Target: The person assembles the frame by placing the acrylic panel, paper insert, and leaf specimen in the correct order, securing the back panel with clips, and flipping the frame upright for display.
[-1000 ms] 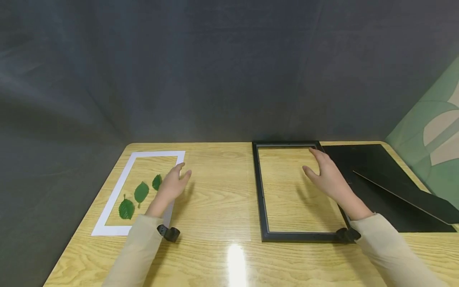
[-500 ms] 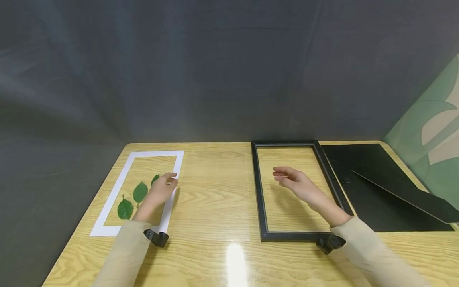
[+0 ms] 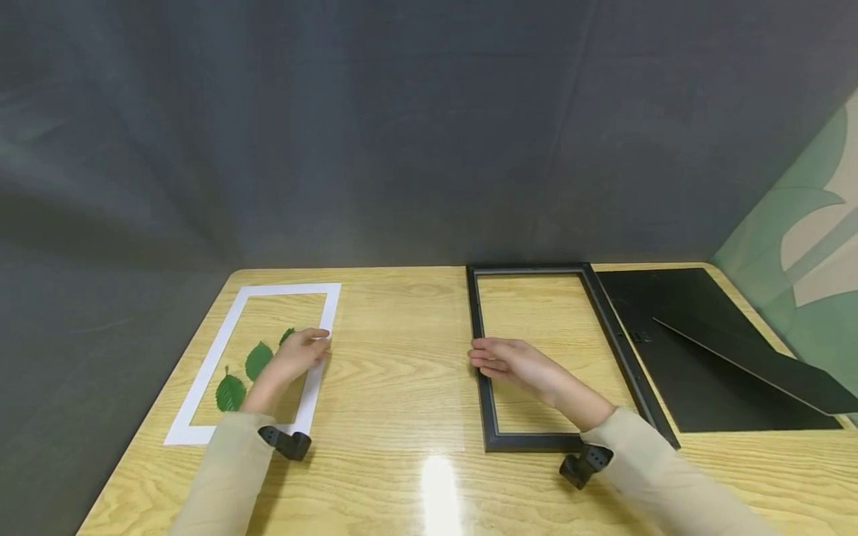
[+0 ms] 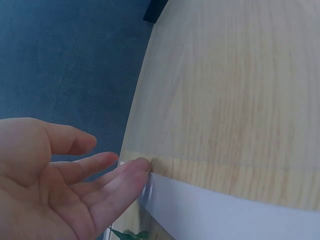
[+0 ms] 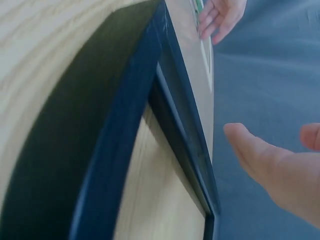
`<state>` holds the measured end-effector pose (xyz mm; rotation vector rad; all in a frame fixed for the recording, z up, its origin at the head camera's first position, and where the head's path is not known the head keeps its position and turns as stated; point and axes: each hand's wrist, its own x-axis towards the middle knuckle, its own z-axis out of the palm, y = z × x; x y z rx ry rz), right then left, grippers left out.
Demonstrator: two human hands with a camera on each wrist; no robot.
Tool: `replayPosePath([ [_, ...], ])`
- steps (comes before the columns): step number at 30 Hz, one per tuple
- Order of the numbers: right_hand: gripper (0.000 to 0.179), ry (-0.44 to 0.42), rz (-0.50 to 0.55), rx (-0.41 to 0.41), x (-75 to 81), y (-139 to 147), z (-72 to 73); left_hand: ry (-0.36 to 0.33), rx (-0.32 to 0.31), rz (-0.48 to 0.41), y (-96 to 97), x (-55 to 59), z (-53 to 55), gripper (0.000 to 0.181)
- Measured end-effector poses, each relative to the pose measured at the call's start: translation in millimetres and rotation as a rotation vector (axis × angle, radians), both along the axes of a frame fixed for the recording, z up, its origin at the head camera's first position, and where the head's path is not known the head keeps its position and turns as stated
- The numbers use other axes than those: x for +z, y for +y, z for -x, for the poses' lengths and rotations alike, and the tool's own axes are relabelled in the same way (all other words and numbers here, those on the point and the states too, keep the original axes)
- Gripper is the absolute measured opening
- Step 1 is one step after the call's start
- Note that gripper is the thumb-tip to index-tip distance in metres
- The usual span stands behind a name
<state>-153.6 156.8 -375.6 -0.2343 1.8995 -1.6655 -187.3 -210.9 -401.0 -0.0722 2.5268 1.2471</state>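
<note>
My left hand (image 3: 291, 359) hovers at the right strip of a white mat board (image 3: 208, 370). In the left wrist view its fingertips (image 4: 140, 165) overlap the mat's edge, fingers relaxed and thumb apart, gripping nothing. Three green leaves lie inside the mat: a lower leaf (image 3: 230, 392), a middle leaf (image 3: 258, 360) and an upper one (image 3: 287, 336) partly behind the hand. My right hand (image 3: 519, 365) reaches across the black picture frame (image 3: 492, 413), its extended fingers over the frame's left bar. In the right wrist view this hand shows at the right edge, apart from the frame.
A black backing board (image 3: 710, 394) lies right of the frame, with a flap (image 3: 757, 362) raised at an angle. Between mat and frame, faint straight edges of a clear sheet (image 3: 402, 387) show on the wooden table (image 3: 375, 491). A dark curtain (image 3: 415, 134) hangs behind.
My right hand has swept left from the frame's right side to its left bar. My left hand has drawn slightly left and down, its fingers closer together. Mat, leaves and frame lie as before.
</note>
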Motion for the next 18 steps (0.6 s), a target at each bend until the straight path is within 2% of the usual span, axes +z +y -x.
replayPosePath([
  [4, 0.059, -0.097, 0.048, -0.014, -2.4, -9.5, -1.3, -0.034, 0.000, -0.048, -1.5, -1.1, 1.0, 0.046],
  [9, 0.067, -0.199, 0.113, -0.002, -5.0, -18.2, -4.2, -0.050, -0.012, -0.060, -2.5, -1.7, 1.4, 0.047],
  [15, 0.074, -0.257, 0.152, 0.016, -5.8, -22.8, -7.8, -0.058, -0.026, -0.078, -2.2, -2.0, 2.6, 0.047],
  [18, 0.075, -0.267, 0.168, 0.016, -6.1, -24.5, -8.2, -0.077, -0.006, -0.102, -1.6, -1.2, 1.7, 0.048],
])
